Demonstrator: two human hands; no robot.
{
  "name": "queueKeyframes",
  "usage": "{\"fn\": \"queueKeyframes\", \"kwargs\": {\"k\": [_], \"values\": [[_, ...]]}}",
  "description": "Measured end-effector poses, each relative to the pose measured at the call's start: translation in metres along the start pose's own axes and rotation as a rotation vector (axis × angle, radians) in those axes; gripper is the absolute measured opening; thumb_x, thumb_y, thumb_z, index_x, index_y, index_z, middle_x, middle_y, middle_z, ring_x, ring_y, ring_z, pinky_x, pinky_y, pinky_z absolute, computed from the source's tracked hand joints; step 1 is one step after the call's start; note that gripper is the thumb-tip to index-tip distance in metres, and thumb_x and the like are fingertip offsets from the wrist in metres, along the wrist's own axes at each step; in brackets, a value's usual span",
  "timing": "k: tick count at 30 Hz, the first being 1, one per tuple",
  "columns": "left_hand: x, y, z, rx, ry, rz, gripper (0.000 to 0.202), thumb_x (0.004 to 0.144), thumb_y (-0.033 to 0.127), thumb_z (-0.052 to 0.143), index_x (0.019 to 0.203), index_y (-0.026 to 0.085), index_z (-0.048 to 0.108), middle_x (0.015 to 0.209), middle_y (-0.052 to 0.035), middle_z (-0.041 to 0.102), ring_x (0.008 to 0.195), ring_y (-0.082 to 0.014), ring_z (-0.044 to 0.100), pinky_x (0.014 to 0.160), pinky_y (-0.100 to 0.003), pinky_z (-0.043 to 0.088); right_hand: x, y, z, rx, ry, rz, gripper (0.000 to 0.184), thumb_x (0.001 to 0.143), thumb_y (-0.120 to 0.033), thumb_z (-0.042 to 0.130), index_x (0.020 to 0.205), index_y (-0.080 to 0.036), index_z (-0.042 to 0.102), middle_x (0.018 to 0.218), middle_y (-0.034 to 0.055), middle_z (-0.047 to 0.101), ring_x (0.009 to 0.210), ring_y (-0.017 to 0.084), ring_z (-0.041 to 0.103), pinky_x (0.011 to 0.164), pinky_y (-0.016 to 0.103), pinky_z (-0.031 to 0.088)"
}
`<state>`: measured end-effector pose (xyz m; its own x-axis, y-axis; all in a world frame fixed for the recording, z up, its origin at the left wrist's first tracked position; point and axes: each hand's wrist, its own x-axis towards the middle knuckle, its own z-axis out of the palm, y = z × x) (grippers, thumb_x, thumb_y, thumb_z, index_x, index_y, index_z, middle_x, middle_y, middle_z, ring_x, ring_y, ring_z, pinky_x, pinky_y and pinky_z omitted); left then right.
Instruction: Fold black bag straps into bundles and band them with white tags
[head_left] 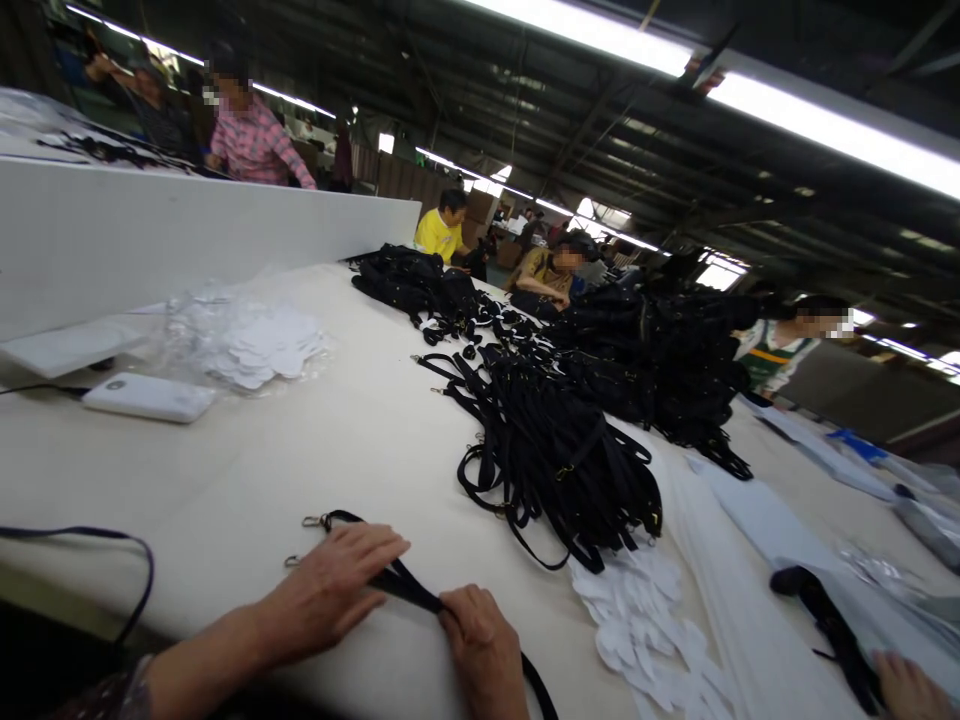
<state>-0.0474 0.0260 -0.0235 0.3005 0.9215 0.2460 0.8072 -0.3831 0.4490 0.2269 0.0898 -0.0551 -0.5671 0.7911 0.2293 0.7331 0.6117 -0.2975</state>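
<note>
- The left hand (pixel 326 590) lies over a black strap (pixel 394 578), fingers together and narrow, pinning it to the table near the metal clips (pixel 311 521).
- The right hand (pixel 480 640) curls around the same strap further along, holding it at the near table edge.
- The strap runs from the clips at near left, under both hands, and off the near edge.
- Just right of the hands, a heap of black straps (pixel 559 465) lies on the cream table (pixel 262 470), with a larger dark heap (pixel 652 360) beyond it.
- White cut pieces (pixel 637 620) lie at the near end of the heap, beside long white sheets (pixel 750 530).
- On the left stand a white power bank (pixel 148 397) with a dark cable and a clear bag of white pieces (pixel 247 340), in front of a white board (pixel 187 240).
- A dark cord (pixel 94 535) loops at near left.
- At near right, another person's hand (pixel 909 690) is beside a short black strap (pixel 825 630).
- Co-workers sit and stand at far left and far right, including a person in a pink checked shirt (pixel 255 145) beyond the board.
</note>
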Motion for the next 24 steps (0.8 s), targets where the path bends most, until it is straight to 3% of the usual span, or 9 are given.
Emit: {"fn": "queueKeyframes", "kwargs": {"k": [2, 5, 8, 11, 15, 18, 21, 24], "values": [[0.013, 0.015, 0.021, 0.015, -0.002, 0.03, 0.064, 0.09, 0.018, 0.06, 0.148, 0.029, 0.033, 0.143, -0.0066, 0.054, 0.134, -0.0279, 0.044, 0.115, -0.05, 0.029, 0.0, 0.004, 0.006, 0.001, 0.014, -0.016, 0.024, 0.081, -0.005, 0.063, 0.089, -0.028, 0.065, 0.083, -0.0027, 0.066, 0.082, 0.019, 0.06, 0.071, 0.028, 0.042], [0.028, 0.018, 0.044, 0.031, 0.036, -0.002, 0.044, 0.092, 0.013, 0.056, 0.133, 0.028, 0.05, 0.123, -0.0046, 0.063, 0.121, -0.0255, 0.052, 0.113, -0.052, 0.027, -0.002, 0.01, 0.014, -0.01, 0.016, -0.046, 0.022, 0.083, -0.007, 0.061, 0.091, -0.028, 0.065, 0.084, -0.0023, 0.066, 0.083, 0.019, 0.06, 0.073, 0.028, 0.042], [0.032, 0.01, 0.053, 0.028, 0.065, 0.009, 0.022, 0.096, 0.014, 0.051, 0.109, 0.028, 0.064, 0.101, -0.0019, 0.064, 0.101, -0.021, 0.058, 0.102, -0.045, 0.036, -0.004, 0.014, 0.016, -0.024, 0.014, -0.065, 0.022, 0.085, -0.009, 0.059, 0.093, -0.029, 0.065, 0.085, -0.0022, 0.066, 0.083, 0.019, 0.061, 0.071, 0.027, 0.042], [0.032, 0.004, 0.052, 0.017, 0.072, 0.024, 0.018, 0.096, 0.016, 0.052, 0.098, 0.026, 0.067, 0.092, -0.0017, 0.062, 0.091, -0.0206, 0.056, 0.086, -0.038, 0.04, -0.001, 0.013, 0.011, -0.027, 0.012, -0.076, 0.024, 0.086, -0.009, 0.059, 0.096, -0.03, 0.065, 0.084, -0.0024, 0.066, 0.082, 0.019, 0.062, 0.07, 0.027, 0.043], [0.029, 0.002, 0.052, -0.012, 0.064, 0.047, 0.015, 0.097, 0.019, 0.055, 0.103, 0.027, 0.067, 0.091, -0.0013, 0.063, 0.088, -0.0205, 0.055, 0.082, -0.037, 0.036, 0.003, -0.005, -0.014, -0.049, 0.032, -0.086, 0.028, 0.087, -0.007, 0.055, 0.101, -0.029, 0.065, 0.088, -0.0009, 0.069, 0.082, 0.02, 0.064, 0.073, 0.029, 0.045], [0.025, 0.001, 0.053, -0.009, 0.05, 0.056, 0.019, 0.099, 0.02, 0.052, 0.11, 0.027, 0.065, 0.092, -0.0018, 0.062, 0.089, -0.0211, 0.054, 0.082, -0.037, 0.035, -0.01, -0.026, -0.028, 0.015, 0.066, -0.046, 0.027, 0.091, -0.012, 0.054, 0.112, -0.027, 0.062, 0.098, 0.002, 0.071, 0.091, 0.021, 0.065, 0.081, 0.031, 0.047], [0.021, -0.003, 0.055, -0.019, 0.05, 0.08, 0.021, 0.1, 0.019, 0.05, 0.114, 0.028, 0.063, 0.093, -0.0018, 0.062, 0.089, -0.0213, 0.053, 0.082, -0.037, 0.035, -0.041, -0.04, -0.024, 0.127, 0.024, 0.078, 0.012, 0.093, -0.019, 0.055, 0.096, -0.026, 0.065, 0.087, -0.0001, 0.071, 0.081, 0.019, 0.068, 0.072, 0.028, 0.047], [0.019, -0.004, 0.055, -0.026, 0.054, 0.108, 0.022, 0.101, 0.019, 0.048, 0.117, 0.027, 0.061, 0.093, -0.002, 0.061, 0.089, -0.0214, 0.052, 0.084, -0.037, 0.034, -0.072, -0.035, -0.016, 0.116, -0.001, 0.228, 0.008, 0.09, -0.023, 0.06, 0.084, -0.026, 0.065, 0.079, -0.0012, 0.071, 0.073, 0.019, 0.069, 0.068, 0.027, 0.047]]}}
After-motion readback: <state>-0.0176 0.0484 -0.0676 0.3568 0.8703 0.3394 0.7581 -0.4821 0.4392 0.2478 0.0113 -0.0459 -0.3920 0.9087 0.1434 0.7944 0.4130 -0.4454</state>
